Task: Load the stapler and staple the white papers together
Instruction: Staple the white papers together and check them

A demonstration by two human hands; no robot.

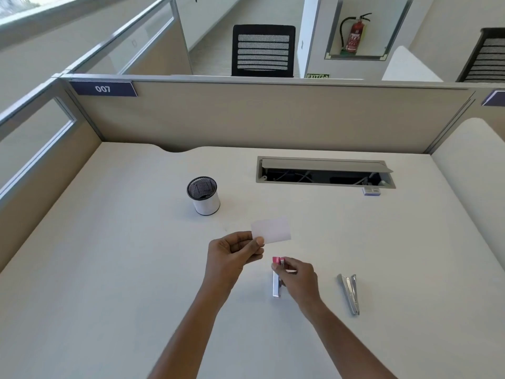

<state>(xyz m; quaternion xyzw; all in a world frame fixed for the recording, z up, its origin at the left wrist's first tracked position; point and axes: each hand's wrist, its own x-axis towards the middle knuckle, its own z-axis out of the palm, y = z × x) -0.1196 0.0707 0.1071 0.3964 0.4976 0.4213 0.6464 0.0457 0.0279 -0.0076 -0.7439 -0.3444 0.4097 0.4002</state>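
Cubicle desk (pixel 136 269), pale top, partition behind. Left hand (pixel 235 253) pinches the white papers (pixel 273 231) by a near corner, and the sheets stick out up and right of the pinch. Right hand (pixel 299 277) grips the pink stapler (pixel 275 285) near its pink end, with the long axis running back toward the person. Papers sit just up-left of that grip, near but apart. Judgement: the right hand is nearer and must bring the stapler's pink end to the papers' free edge. Loaded or not: cannot tell.
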